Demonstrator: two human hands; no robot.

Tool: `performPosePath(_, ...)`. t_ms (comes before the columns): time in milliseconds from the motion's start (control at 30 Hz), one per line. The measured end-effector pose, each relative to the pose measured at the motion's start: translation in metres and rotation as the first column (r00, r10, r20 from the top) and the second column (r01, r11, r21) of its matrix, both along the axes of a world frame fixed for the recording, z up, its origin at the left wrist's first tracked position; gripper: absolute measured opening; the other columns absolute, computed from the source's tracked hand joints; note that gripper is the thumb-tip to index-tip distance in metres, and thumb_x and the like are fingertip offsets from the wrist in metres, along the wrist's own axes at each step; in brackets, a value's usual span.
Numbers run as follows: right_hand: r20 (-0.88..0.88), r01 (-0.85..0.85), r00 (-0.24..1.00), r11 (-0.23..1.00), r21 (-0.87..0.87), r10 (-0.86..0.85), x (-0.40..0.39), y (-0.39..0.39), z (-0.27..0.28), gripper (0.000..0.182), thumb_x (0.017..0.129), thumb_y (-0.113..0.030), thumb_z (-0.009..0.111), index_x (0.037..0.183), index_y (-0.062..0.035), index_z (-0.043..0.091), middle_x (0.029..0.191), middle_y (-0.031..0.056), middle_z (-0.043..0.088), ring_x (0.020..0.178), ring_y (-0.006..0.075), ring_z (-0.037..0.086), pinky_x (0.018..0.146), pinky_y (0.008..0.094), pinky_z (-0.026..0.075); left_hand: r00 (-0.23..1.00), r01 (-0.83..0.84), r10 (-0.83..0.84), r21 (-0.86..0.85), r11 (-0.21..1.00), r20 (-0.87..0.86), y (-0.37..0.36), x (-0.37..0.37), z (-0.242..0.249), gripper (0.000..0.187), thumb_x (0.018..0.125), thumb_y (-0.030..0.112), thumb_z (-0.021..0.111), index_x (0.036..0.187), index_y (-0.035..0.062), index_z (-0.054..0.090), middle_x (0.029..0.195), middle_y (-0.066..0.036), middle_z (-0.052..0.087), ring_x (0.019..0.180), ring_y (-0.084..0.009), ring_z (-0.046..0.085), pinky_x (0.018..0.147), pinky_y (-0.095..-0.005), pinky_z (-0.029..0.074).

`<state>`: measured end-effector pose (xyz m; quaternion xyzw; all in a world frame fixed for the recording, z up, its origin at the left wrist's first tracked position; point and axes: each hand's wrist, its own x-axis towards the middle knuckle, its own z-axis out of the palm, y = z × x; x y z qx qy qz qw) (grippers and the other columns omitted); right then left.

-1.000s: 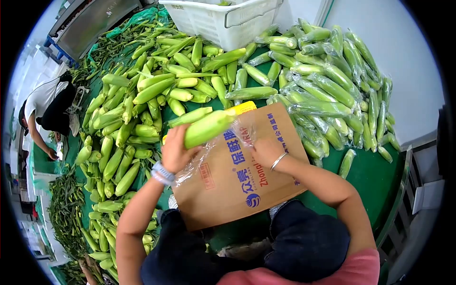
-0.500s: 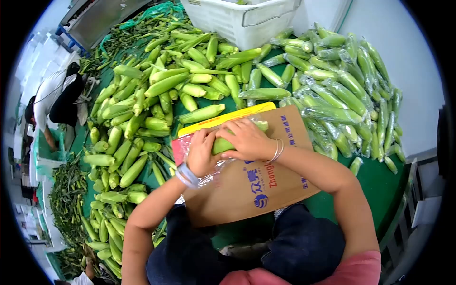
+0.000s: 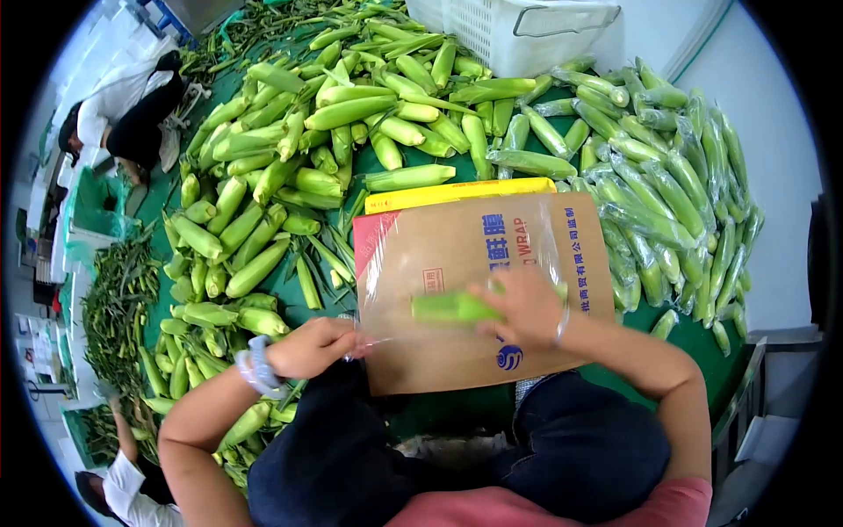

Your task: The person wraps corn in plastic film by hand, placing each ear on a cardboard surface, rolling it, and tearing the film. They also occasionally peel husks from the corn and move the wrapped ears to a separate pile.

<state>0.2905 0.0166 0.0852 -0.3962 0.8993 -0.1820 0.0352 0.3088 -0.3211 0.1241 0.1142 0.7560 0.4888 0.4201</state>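
My right hand (image 3: 527, 307), smeared by motion, is closed round the thick end of a green ear of corn (image 3: 452, 306) in its husk. The ear lies crosswise over a brown cardboard box (image 3: 413, 369) printed with blue and red lettering, resting at my lap. At the box's lower left edge my left hand (image 3: 312, 347) is closed, pinching the edge of clear plastic wrap (image 3: 376, 332). The wrap spreads over the box top, though its outline is hard to see. Behind the box a yellow box edge (image 3: 461, 194) shows.
Unwrapped corn (image 3: 351, 110) is heaped on the green surface at left and behind. Film-wrapped ears (image 3: 654, 189) pile up at right. A white crate (image 3: 492, 35) stands at the back. Two people, one in a white top (image 3: 118, 97), are at the left beside leaf trimmings (image 3: 118, 325).
My hands have moved apart: the left down and left with the wrap's edge, the right down and right with the corn. The wrap, bunched round the ear before, now lies spread over the box.
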Motion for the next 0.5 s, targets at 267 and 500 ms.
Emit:
performPosePath(267, 0.060, -0.118, 0.991, 0.992, 0.037, 0.116, 0.034, -0.023, 0.011, 0.046, 0.080, -0.032, 0.057, 0.121, -0.0138, 0.049, 0.122, 0.0174, 0.042, 0.113, 0.0330, 0.041, 0.091, 0.0449, 0.036, 0.690, 0.566, -0.612, -0.239, 0.789, -0.388, 0.101, 0.032, 0.001, 0.028, 0.086, 0.031, 0.054, 0.093, 0.0036, 0.059, 0.109, -0.024, 0.047, 0.102, -0.0354, 0.046, 0.087, -0.0415, 0.038)
performPosePath(500, -0.290, 0.311, 0.925, 0.928, 0.205, -0.246, -0.108, -0.039, -0.030, 0.054, 0.084, -0.030, 0.052, 0.131, -0.0099, 0.036, 0.136, 0.0181, 0.033, 0.126, 0.0338, 0.032, 0.101, 0.0434, 0.028, 0.239, -0.250, -0.454, -0.506, 0.826, -0.859, 0.178, 0.014, -0.029, 0.068, 0.063, 0.045, 0.070, 0.113, 0.0035, 0.051, 0.112, -0.024, 0.049, 0.103, -0.0389, 0.047, 0.087, -0.0482, 0.037)
